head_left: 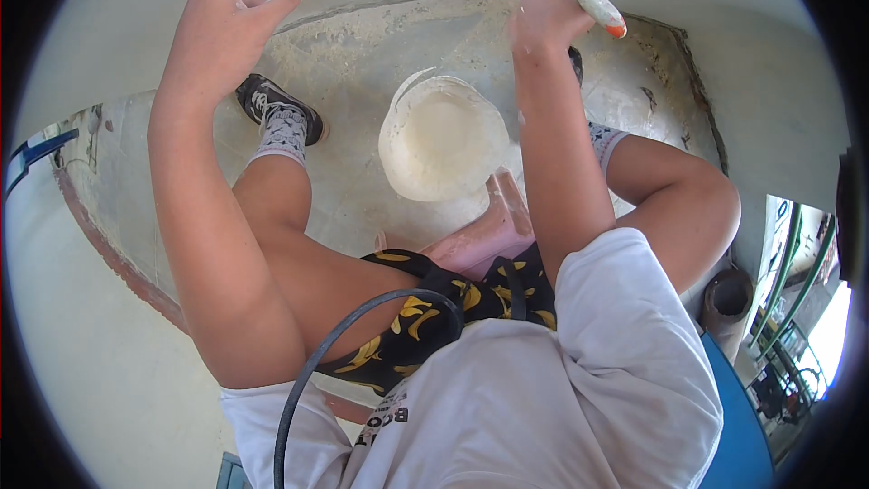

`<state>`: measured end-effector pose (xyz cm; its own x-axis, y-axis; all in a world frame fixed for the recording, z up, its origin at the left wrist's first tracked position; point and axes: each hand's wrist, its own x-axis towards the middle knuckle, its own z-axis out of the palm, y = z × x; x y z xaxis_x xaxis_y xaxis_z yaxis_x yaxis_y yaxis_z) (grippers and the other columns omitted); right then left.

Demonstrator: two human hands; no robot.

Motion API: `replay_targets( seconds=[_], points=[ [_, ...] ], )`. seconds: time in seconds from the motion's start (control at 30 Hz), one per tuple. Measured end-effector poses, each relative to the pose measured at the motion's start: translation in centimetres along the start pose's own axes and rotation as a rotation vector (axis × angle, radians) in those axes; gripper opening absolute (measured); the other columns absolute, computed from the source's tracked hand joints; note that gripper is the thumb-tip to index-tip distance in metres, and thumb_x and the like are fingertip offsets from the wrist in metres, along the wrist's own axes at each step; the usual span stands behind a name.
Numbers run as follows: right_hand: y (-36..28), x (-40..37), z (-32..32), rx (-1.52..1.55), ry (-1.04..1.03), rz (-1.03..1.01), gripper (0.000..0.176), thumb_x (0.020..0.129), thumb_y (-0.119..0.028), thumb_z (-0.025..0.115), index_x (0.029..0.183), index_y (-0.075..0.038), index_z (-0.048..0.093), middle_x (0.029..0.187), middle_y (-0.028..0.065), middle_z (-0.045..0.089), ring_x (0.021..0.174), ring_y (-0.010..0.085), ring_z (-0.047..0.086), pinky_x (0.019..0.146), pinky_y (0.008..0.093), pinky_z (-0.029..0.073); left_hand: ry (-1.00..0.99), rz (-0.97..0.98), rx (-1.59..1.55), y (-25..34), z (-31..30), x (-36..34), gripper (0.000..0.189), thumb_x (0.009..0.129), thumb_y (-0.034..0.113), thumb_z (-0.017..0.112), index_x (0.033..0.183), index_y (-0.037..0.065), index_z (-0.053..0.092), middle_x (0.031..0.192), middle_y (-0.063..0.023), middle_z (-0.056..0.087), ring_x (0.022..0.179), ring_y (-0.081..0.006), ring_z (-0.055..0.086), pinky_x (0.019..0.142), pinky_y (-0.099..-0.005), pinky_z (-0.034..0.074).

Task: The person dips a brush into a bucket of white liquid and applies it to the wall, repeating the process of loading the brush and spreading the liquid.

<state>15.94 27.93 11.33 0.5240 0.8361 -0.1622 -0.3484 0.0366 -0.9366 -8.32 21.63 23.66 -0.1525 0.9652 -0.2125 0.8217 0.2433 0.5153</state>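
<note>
My right hand (554,9) grips a long tool (593,2) smeared with whitish paint, its handle ending in an orange tip. The tool's other end lies at the top edge of the view, so I cannot make out its kind. Raised at upper left near the pale wall, my left hand (231,23) holds nothing; its thumb stands apart from the curved fingers, and white smudges mark the fingertips. Between my feet on the floor stands a white bucket (391,154) with creamy white liquid (444,136) in it, below and apart from both hands.
I sit on a pink plastic stool (484,240). The stained floor (353,45) meets a pale wall (760,63) ahead. A black cable (303,380) loops across my front. To the right are a brown pipe (727,299), a blue panel (733,426) and green bars (797,281).
</note>
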Motion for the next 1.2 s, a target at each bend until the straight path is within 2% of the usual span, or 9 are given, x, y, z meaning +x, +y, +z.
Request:
replay_targets(
  seconds=[0.23, 0.3, 0.37, 0.43, 0.57, 0.67, 1.03, 1.13, 1.2],
  points=[
    [-1.3, -0.4, 0.3, -0.02, 0.005, -0.012, 0.018, 0.094, -0.007, 0.053, 0.11, -0.002, 0.048, 0.099, 0.0124, 0.058, 0.086, 0.0217, 0.064, 0.071, 0.0299, 0.056, 0.0, -0.029, -0.002, 0.6, -0.2, -0.3, 0.047, 0.086, 0.037, 0.067, 0.124, 0.01, 0.06, 0.094, -0.0141, 0.068, 0.081, -0.0145, 0.055, 0.079, -0.0285, 0.042],
    [-1.5, -1.0, -1.1, 0.073, 0.015, -0.072, 0.029, 0.087, 0.005, 0.059, 0.106, 0.002, 0.038, 0.106, 0.0198, 0.053, 0.09, 0.0302, 0.065, 0.075, 0.0369, 0.061, -0.017, -0.036, 0.043, 0.5, -0.2, -0.2, 0.046, 0.087, 0.035, 0.066, 0.123, 0.009, 0.06, 0.096, -0.0142, 0.068, 0.086, -0.015, 0.058, 0.081, -0.0283, 0.042],
    [-1.3, -2.2, -3.2, 0.05, 0.025, -0.059, 0.029, 0.087, 0.003, 0.059, 0.105, 0.0, 0.036, 0.107, 0.0193, 0.052, 0.092, 0.0283, 0.063, 0.08, 0.0386, 0.059, 0.03, 0.022, 0.008, -0.7, 0.0, 0.1, 0.047, 0.085, 0.036, 0.067, 0.122, 0.007, 0.06, 0.091, -0.0143, 0.067, 0.082, -0.0179, 0.059, 0.077, -0.0307, 0.045],
    [1.4, -2.1, -5.4, -0.001, 0.032, -0.039, 0.03, 0.087, 0.003, 0.059, 0.106, -0.001, 0.036, 0.109, 0.0184, 0.051, 0.095, 0.0281, 0.062, 0.078, 0.0376, 0.06, 0.069, 0.082, -0.023, -0.7, 0.3, 0.3, 0.05, 0.083, 0.038, 0.067, 0.12, 0.005, 0.061, 0.086, -0.0145, 0.066, 0.077, -0.0208, 0.061, 0.074, -0.0331, 0.048],
    [5.3, -0.5, -6.7, -0.024, 0.073, 0.019, 0.029, 0.088, 0.002, 0.06, 0.106, -0.001, 0.038, 0.109, 0.0176, 0.051, 0.096, 0.0267, 0.061, 0.077, 0.0367, 0.06, 0.038, 0.078, -0.02, -0.2, 0.7, 0.2, 0.047, 0.084, 0.035, 0.068, 0.12, 0.006, 0.061, 0.097, -0.0154, 0.065, 0.085, -0.0211, 0.062, 0.075, -0.034, 0.048],
    [4.7, 0.1, -5.7, -0.009, 0.069, -0.014, 0.023, 0.088, 0.0, 0.06, 0.102, 0.001, 0.042, 0.104, 0.0151, 0.053, 0.089, 0.0202, 0.061, 0.07, 0.0296, 0.06, -0.013, 0.023, 0.008, 0.6, 0.5, 0.2, 0.046, 0.084, 0.034, 0.068, 0.119, 0.006, 0.061, 0.103, -0.0153, 0.065, 0.089, -0.0213, 0.063, 0.076, -0.0339, 0.048],
    [8.4, 0.8, -10.5, -0.011, 0.209, 0.09, 0.025, 0.086, -0.001, 0.061, 0.103, -0.001, 0.042, 0.106, 0.0163, 0.053, 0.093, 0.0256, 0.061, 0.075, 0.0373, 0.06, -0.046, -0.011, 0.041, 1.1, 0.8, 0.6, 0.044, 0.084, 0.033, 0.067, 0.118, 0.006, 0.062, 0.103, -0.0141, 0.065, 0.088, -0.0207, 0.063, 0.076, -0.0335, 0.048],
    [10.2, 0.8, -11.4, -0.051, 0.179, 0.157, 0.028, 0.085, 0.0, 0.063, 0.104, -0.001, 0.042, 0.104, 0.0172, 0.054, 0.083, 0.0282, 0.064, 0.071, 0.0374, 0.06, -0.018, 0.073, 0.008, 0.7, 1.4, 0.6, 0.044, 0.084, 0.032, 0.067, 0.118, 0.005, 0.062, 0.104, -0.0139, 0.065, 0.089, -0.0203, 0.063, 0.077, -0.0334, 0.048],
    [10.7, 0.5, -11.6, -0.044, 0.168, 0.146, 0.027, 0.085, 0.001, 0.063, 0.102, -0.001, 0.042, 0.103, 0.0174, 0.054, 0.083, 0.0282, 0.064, 0.07, 0.0371, 0.06, -0.057, -0.018, 0.042, 1.4, 1.2, 0.4, 0.044, 0.084, 0.032, 0.067, 0.118, 0.005, 0.061, 0.105, -0.0133, 0.065, 0.088, -0.0201, 0.063, 0.076, -0.0334, 0.048]
  ],
)
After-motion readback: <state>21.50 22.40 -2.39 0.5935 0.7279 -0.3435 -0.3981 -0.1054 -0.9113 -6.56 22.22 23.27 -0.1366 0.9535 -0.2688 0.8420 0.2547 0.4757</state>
